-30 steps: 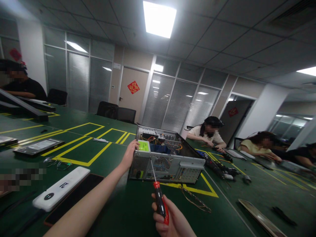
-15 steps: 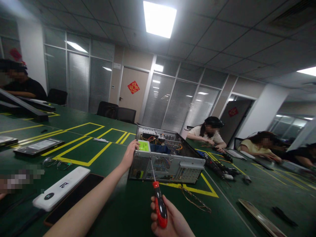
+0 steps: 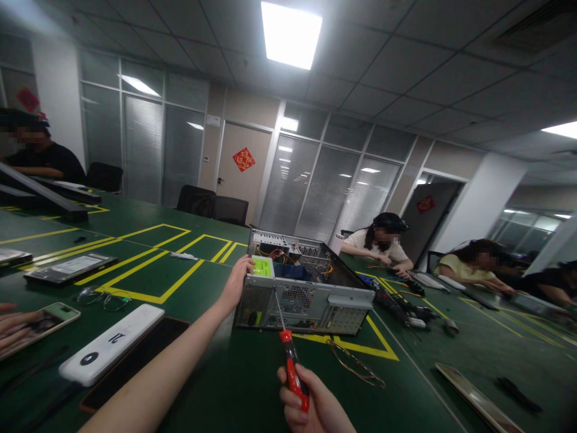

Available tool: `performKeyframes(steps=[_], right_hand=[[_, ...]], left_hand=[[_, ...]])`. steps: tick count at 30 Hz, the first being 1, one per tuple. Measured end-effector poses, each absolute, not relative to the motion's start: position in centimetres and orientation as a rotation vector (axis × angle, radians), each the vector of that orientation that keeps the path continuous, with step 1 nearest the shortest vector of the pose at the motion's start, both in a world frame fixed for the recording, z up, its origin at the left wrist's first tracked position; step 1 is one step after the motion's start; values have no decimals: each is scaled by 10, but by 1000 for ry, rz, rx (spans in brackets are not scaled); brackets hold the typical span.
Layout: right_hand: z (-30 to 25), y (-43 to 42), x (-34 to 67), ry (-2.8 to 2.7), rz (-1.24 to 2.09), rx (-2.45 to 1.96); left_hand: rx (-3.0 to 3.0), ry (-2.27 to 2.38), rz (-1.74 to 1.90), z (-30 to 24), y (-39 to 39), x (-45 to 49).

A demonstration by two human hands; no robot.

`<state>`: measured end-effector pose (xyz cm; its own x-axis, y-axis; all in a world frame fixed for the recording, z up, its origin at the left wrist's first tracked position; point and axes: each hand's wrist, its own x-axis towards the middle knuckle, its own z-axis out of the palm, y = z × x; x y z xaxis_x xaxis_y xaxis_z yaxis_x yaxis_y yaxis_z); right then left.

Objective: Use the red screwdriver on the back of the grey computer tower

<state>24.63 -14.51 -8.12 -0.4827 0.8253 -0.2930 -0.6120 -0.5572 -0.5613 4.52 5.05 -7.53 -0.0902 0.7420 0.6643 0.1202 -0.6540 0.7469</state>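
Note:
An open grey computer case (image 3: 306, 297) lies on its side on the green table (image 3: 211, 385), with wires and a green-labelled part showing inside. My left hand (image 3: 237, 282) grips the case's near left corner, fingers curled over the top edge. My right hand (image 3: 311, 406) is closed round the red-and-black handle of a screwdriver (image 3: 291, 364). Its thin metal shaft reaches up to the rear panel of the case, with the tip against the panel near the fan grille.
A white power bank (image 3: 110, 343) lies on a dark tablet at lower left. Beside it are glasses (image 3: 103, 299) and another person's hand with a phone (image 3: 38, 322). Wire-rim glasses (image 3: 356, 364) lie right of the screwdriver. Other people work at the far right and far left.
My right hand turned the screwdriver handle slightly, staying in place. At the left edge a phone in another person's hand came into plain view. My left hand did not move.

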Motion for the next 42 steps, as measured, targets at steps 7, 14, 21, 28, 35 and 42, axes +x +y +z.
performKeyframes(steps=[7,14,21,28,35,42], right_hand=[[-82,-140,247,-376,2092,-678],[-87,-137,251,-449,2156,-657],[-84,-141,248,-480,2114,-689],[-77,-142,246,-381,2028,-761],[-84,-141,248,-357,2127,-789],[-85,-139,250,-355,2127,-697]], left_hand=[[1742,933,1783,-74,50,45],[1755,925,1799,-74,50,45],[1745,918,1808,-74,50,45],[1745,929,1772,-73,49,44],[1742,927,1778,-73,49,45],[1742,935,1785,-73,50,45]])
